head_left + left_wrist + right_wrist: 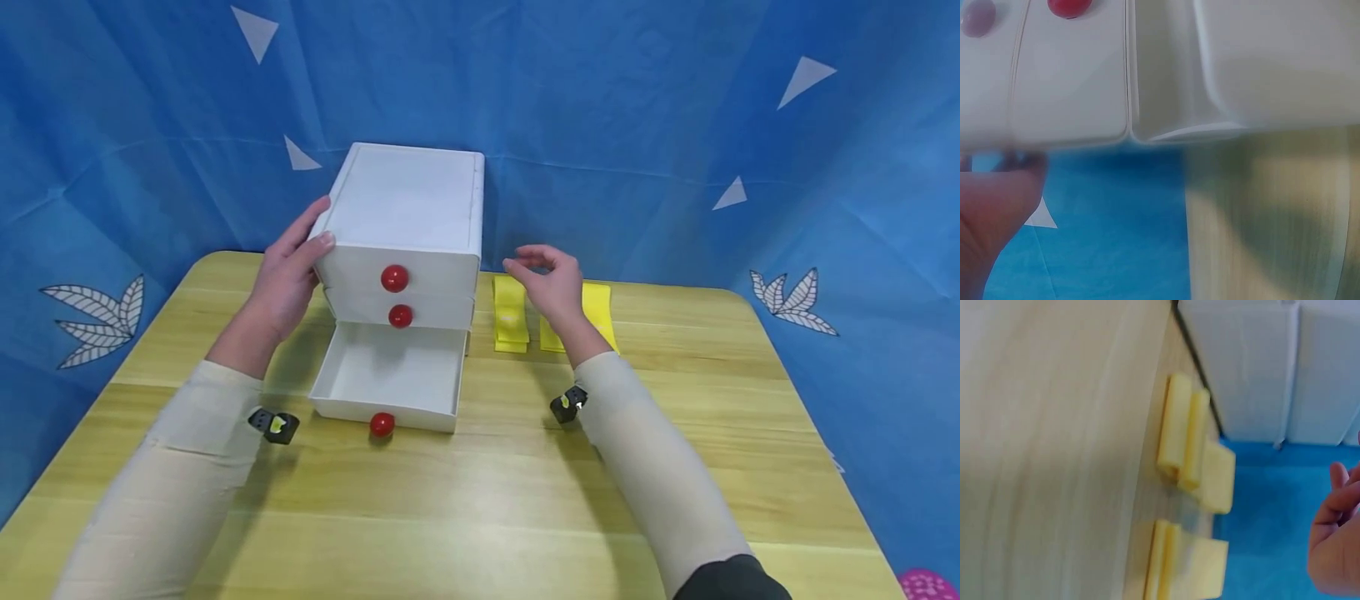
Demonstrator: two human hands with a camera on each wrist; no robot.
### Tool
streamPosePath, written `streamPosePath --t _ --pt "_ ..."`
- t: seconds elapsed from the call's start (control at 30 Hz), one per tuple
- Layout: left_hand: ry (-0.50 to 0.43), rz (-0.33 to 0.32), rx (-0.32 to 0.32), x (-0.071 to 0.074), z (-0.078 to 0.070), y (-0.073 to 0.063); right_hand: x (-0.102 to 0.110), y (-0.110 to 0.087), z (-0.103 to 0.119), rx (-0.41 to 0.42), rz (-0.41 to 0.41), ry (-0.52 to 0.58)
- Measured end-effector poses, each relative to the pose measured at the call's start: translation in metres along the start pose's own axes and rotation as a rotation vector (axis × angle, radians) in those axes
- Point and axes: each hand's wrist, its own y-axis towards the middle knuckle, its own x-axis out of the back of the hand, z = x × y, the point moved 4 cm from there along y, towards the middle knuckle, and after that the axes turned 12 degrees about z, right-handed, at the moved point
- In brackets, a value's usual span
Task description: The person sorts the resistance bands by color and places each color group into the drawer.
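Note:
A white drawer cabinet (408, 196) with round red knobs stands toward the back of the table, its bottom drawer (393, 367) pulled out and bare inside. My left hand (281, 279) rests against the cabinet's upper left side, thumb over the front top corner and fingers along the edge. To the right of the cabinet, my right hand (553, 283) hovers with loosely bent fingers and nothing between them. Below and around it lie two folded yellow pieces (510, 312), flat with rolled-looking ends; the right one (1204, 569) is partly hidden by the right hand in the head view.
The wooden table (480, 517) has rounded back corners. Close behind it hangs a blue cloth backdrop (622, 108) with white triangles and leaf prints. The open drawer juts out toward the front, its red knob (382, 425) low over the tabletop.

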Motion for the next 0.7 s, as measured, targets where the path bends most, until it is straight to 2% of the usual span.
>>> streamPosePath --t 0.23,0.53,0.7 --pt "0.029 -0.004 0.008 0.001 0.001 0.000 0.003 0.020 -0.029 -0.117 0.043 -0.058" --pt "0.010 -0.010 0.001 0.002 0.003 0.001 0.000 0.028 -0.057 -0.181 0.099 -0.099" --pt "-0.002 -0.009 -0.007 0.002 0.004 0.002 -0.003 0.032 -0.064 -0.208 0.141 -0.149"
